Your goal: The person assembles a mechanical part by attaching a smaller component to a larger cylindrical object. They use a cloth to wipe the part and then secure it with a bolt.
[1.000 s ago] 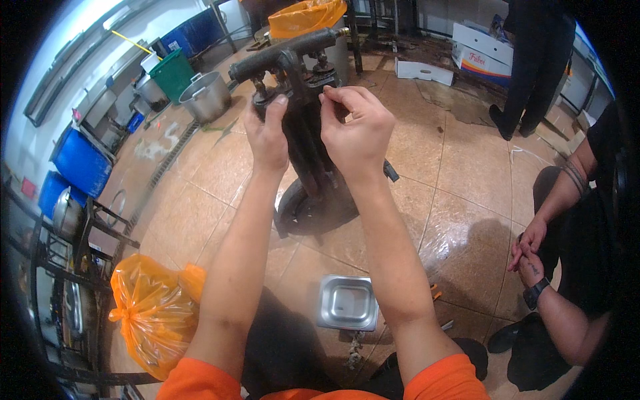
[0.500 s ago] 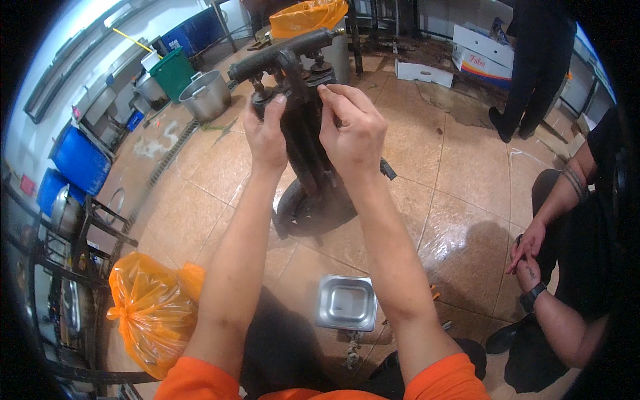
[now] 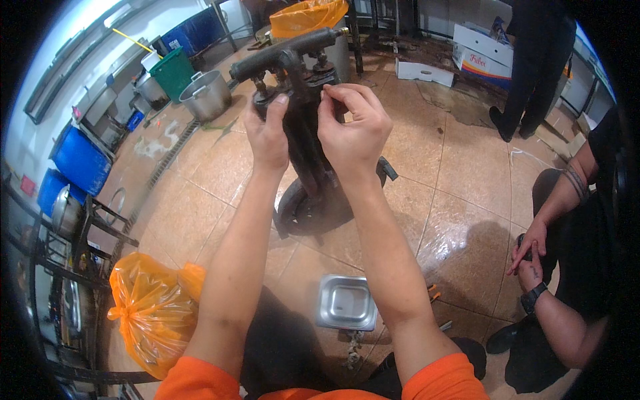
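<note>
A dark, sooty metal assembly (image 3: 307, 143), which looks like a gas burner, is held up in front of me. A thick crosswise pipe (image 3: 283, 57) with small brass fittings runs along its upper end; a round ring-shaped part (image 3: 313, 217) forms its lower end. My left hand (image 3: 268, 137) is wrapped round the left side below the pipe, thumb on top. At the right side, my right hand (image 3: 357, 133) pinches with thumb and forefinger close to the metal edge. Whatever sits between those fingertips is too small or hidden to make out.
Below my hands, a steel pan (image 3: 347, 303) stands on the tiled floor (image 3: 460, 193), with tools partly hidden by my right forearm. An orange bag (image 3: 150, 313) lies at left. A person's clasped hands (image 3: 530, 257) are close at right. Pots (image 3: 205, 97) and a box (image 3: 483, 57) stand farther back.
My right hand has shifted slightly to the right and turned a little, its fingers still pinched at the metal edge. The left hand keeps its hold. The nearby person's fingers have moved slightly.
</note>
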Available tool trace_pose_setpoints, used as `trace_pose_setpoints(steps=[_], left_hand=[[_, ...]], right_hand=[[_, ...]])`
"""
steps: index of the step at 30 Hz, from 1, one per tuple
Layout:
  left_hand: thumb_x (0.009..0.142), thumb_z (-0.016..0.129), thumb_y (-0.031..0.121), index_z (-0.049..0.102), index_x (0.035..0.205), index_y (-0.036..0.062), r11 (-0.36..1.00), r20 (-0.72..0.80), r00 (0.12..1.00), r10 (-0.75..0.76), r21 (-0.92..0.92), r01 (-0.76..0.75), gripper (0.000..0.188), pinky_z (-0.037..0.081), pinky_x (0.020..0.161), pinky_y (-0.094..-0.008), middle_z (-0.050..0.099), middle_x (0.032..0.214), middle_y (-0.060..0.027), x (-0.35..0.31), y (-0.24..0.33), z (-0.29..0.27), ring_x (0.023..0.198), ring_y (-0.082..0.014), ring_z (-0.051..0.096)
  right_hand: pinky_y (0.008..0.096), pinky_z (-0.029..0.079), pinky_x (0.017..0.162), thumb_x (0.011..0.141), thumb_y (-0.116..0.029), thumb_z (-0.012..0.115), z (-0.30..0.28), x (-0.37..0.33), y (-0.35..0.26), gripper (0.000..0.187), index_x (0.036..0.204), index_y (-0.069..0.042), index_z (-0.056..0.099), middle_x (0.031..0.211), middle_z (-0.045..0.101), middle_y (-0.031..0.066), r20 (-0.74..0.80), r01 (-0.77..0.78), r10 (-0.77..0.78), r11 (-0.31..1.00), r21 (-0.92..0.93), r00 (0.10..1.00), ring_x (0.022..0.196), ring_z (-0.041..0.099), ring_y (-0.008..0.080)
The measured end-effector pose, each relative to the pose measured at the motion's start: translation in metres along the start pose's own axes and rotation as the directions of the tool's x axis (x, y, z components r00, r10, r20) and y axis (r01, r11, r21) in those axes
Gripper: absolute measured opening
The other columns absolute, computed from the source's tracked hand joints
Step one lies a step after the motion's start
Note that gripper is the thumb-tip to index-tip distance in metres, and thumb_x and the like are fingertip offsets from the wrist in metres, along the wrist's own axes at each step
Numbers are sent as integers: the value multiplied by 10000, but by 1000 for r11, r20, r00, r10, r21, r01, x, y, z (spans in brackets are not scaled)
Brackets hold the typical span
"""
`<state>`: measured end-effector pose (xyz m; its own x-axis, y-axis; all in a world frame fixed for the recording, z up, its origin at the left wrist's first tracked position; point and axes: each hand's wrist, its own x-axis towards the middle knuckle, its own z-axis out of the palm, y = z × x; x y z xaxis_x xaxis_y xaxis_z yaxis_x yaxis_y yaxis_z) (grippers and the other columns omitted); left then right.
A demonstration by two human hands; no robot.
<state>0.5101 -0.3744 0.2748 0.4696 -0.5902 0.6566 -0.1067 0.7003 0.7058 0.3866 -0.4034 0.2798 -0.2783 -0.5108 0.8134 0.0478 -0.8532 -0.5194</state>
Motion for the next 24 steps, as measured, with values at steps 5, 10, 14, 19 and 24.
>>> trace_pose_setpoints(steps=[5,10,14,19,24], left_hand=[[891,597,129,552,1179,-3,1000,16,1000,-1,-22,1,319,480,901,-307,628,1076,-73,0,-2,2,987,-168,604],[889,598,136,547,1178,0,999,8,1000,-23,-28,23,323,501,867,-309,628,1059,-75,0,-4,0,967,-172,614],[890,586,132,547,1165,1,1000,8,1000,-18,-19,18,307,510,847,-302,628,1044,-74,0,-2,-1,948,-172,620],[894,577,130,543,1164,-2,1000,6,1000,-6,-13,6,303,512,842,-297,628,1039,-76,1,-4,-1,938,-166,623],[897,582,129,540,1171,-11,1000,5,1000,-1,-8,1,311,508,849,-299,631,1050,-83,2,-6,-5,948,-169,623]], right_hand=[[356,536,704,746,53,682,-2,1,0,127,855,-9,695,882,688,144,20,39,-39,999,-22,999,778,670,308],[324,540,768,740,78,674,-5,0,4,155,855,-18,712,920,715,114,37,111,-108,990,-92,993,839,692,253],[371,529,785,719,84,666,-2,-3,0,176,852,-29,693,934,700,112,46,99,-96,993,-58,994,860,663,298],[359,535,764,721,80,680,0,-4,0,172,862,-17,701,961,693,121,13,85,-85,996,-36,996,842,665,294],[336,536,733,736,49,709,3,-7,1,129,854,-4,713,969,683,131,-32,29,-28,999,42,999,818,669,282]])
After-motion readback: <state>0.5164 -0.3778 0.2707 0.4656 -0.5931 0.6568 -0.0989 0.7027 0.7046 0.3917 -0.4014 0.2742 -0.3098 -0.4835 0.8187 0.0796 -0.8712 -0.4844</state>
